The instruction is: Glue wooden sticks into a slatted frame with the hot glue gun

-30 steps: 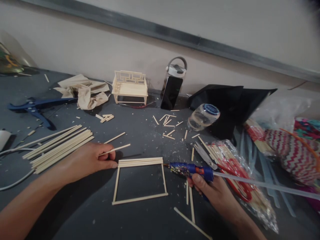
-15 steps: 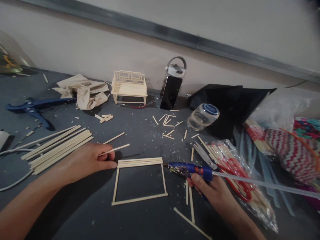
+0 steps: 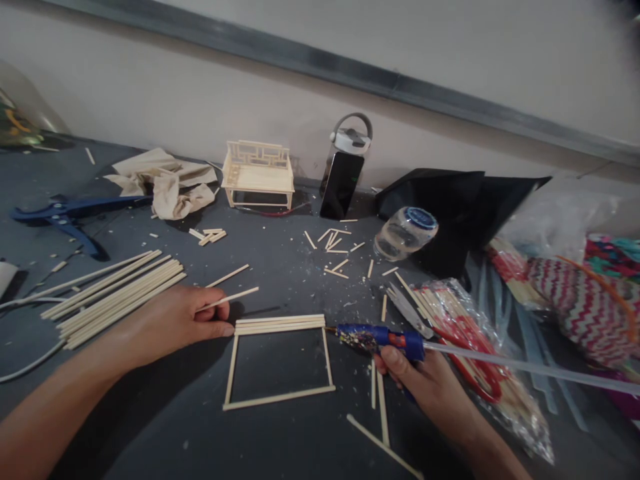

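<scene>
Pointing left at frame (image 3: 279, 398), glue gun (image 3: 373, 335) runs sideways; right grip (image 3: 425, 381) clasps it, left grip (image 3: 175, 321) pinches stick (image 3: 242, 295).

Table (image 3: 280, 440) back edge: model (image 3: 259, 177), right of it phone (image 3: 343, 187) before bottle (image 3: 351, 141) | left side: cutter (image 3: 59, 213) behind sticks (image 3: 120, 303) | nearer: frame (image 3: 280, 325), right of sticks | right side: jar (image 3: 406, 233) behind bag (image 3: 457, 310)

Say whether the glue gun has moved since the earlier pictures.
No: the glue gun shows no shift, its tip still by the far right corner of the stick frame.
</scene>
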A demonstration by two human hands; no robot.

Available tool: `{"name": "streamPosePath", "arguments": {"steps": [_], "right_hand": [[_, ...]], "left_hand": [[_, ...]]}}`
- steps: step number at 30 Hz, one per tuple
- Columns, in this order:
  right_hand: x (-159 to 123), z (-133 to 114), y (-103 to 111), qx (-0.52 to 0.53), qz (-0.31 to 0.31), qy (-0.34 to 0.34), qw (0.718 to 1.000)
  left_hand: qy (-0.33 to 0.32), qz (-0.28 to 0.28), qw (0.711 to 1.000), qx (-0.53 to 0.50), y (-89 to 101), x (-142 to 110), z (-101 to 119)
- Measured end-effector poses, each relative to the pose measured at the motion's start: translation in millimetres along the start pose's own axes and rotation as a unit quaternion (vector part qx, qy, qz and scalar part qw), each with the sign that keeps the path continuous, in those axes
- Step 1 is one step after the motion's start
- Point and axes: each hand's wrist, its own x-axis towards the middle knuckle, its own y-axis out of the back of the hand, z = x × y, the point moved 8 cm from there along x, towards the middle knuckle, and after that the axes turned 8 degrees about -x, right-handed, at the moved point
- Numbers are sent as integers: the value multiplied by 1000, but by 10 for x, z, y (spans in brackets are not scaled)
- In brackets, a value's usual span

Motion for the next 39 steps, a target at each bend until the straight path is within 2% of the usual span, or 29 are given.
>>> {"name": "streamPosePath", "arguments": {"steps": [8,39], "right_hand": [[22,-49,-8,4,-3,15,1000],[5,-114,-6,7,-19,16,1000]], "left_hand": [[17,-14,999,32,-26,40,-90],[14,-14,999,27,-25,15,-61]]}}
